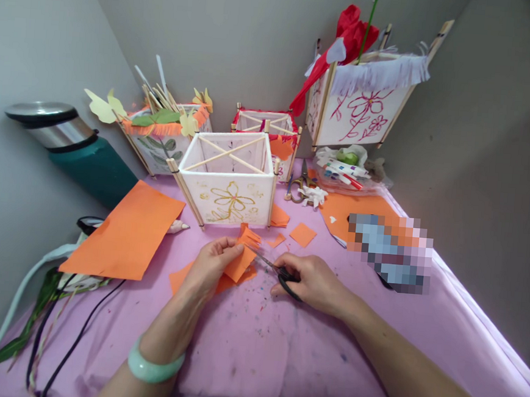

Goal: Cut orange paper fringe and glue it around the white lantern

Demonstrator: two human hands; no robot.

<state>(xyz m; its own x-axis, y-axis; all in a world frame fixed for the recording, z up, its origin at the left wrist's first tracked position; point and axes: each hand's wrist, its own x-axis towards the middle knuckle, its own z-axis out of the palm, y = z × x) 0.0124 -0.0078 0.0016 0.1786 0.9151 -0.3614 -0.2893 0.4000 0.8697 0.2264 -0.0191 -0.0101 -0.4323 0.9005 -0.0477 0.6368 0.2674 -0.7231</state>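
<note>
My left hand [214, 265] pinches a piece of orange paper [240, 264], whose upper edge is cut into a fringe. My right hand [313, 282] is shut around the black handles of a pair of scissors [281, 274]. Their thin blades point left, with the tips reaching the paper's edge. A pale green bangle [154, 367] circles my left wrist. Beneath my left hand lies a larger orange paper scrap [189, 278]. Both hands are over a pink cloth [234, 355] that covers the table.
Several paper lanterns on wooden stick frames stand ahead, including a white one with a yellow flower [227, 180]. An orange sheet [125, 230] lies left, beside a teal flask [91, 163]. Orange scraps, a second pair of scissors [299, 189] and a marker bag [345, 171] lie ahead. A pixelated patch [389, 252] hides an item on the right.
</note>
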